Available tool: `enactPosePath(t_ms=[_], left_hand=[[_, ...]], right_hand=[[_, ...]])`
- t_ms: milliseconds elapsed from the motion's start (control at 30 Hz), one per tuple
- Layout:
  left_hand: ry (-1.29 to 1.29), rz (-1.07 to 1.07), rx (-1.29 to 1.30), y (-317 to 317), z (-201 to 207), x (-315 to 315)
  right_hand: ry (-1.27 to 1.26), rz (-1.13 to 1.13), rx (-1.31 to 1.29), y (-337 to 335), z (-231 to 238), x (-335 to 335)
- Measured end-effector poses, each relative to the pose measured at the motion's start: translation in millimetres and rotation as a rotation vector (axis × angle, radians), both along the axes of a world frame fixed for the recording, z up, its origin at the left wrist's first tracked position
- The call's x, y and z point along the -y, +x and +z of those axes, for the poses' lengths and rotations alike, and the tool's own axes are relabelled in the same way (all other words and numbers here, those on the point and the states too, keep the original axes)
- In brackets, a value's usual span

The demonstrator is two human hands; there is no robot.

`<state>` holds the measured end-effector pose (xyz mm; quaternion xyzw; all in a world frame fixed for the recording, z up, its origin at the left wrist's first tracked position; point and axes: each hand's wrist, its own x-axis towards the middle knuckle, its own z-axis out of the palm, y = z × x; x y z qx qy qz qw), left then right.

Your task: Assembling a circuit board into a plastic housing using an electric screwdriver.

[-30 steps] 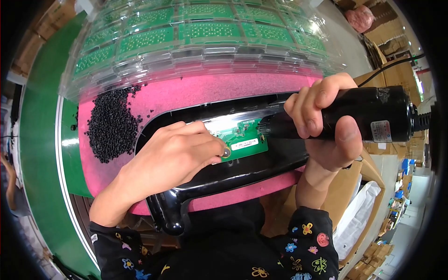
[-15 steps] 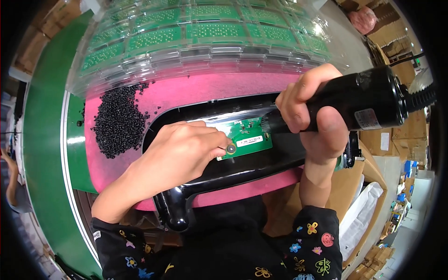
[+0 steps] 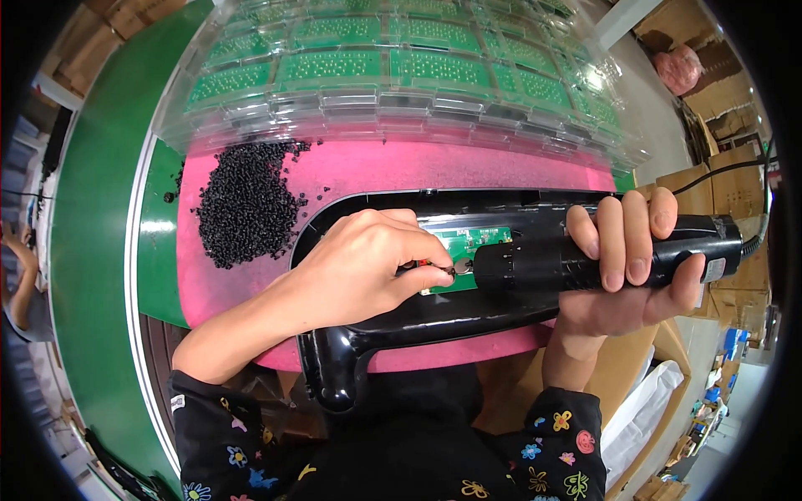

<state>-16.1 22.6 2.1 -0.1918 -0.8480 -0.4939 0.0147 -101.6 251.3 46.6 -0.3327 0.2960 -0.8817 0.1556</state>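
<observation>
My right hand (image 3: 631,280) wraps round a thick black corded electric screwdriver (image 3: 535,265) lying nearly level, its nose pointing left. Under that nose is a green circuit board (image 3: 476,240), partly covered by the tool and my fingers. The board sits inside a long, glossy black plastic housing (image 3: 401,336) with a rounded stub at its lower left. My left hand (image 3: 355,267) rests over the housing, thumb and forefinger pinched at the screwdriver's tip. Something small with a red speck shows between those fingers; its kind cannot be made out.
A heap of small black screw-like pieces (image 3: 246,204) lies on the pink mat (image 3: 368,171), left of the housing. Clear plastic trays of green boards (image 3: 342,67) are stacked behind. An open cardboard box (image 3: 668,355) stands at the right, and a green surface (image 3: 104,209) runs along the left.
The screwdriver has swung from a steep tilt to nearly level, its nose now by my left fingertips. My right hand's fingers now lie over its top. The whole view has shifted slightly.
</observation>
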Motion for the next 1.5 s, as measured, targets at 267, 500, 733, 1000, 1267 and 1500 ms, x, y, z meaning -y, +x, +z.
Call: enactPosePath(t_ms=[267,500,733,1000,1267,1500], left_hand=[[-0.008,0.079,-0.154,0.8,-0.7,-2.8],[-0.221,0.229,-0.367,4.3,0.4,2.0],[-0.083,0.333,-0.435,1.7,6.0,0.2],[-0.038,0.336,-0.375,2.6,5.7,-2.5],[-0.075,0.357,-0.393,0.8,2.1,7.9],[-0.095,0.351,-0.307,1.7,3.4,5.7]], right_hand=[[0.049,-0.073,0.012,10.9,1.7,11.1],[0.171,-0.088,-0.115,12.5,2.4,10.4],[0.258,-0.168,-0.156,12.5,-6.7,18.4],[0.346,-0.153,-0.226,18.9,-0.3,29.0],[0.574,0.01,-0.194,17.2,13.5,54.3],[0.559,-0.154,-0.271,15.0,6.8,68.0]])
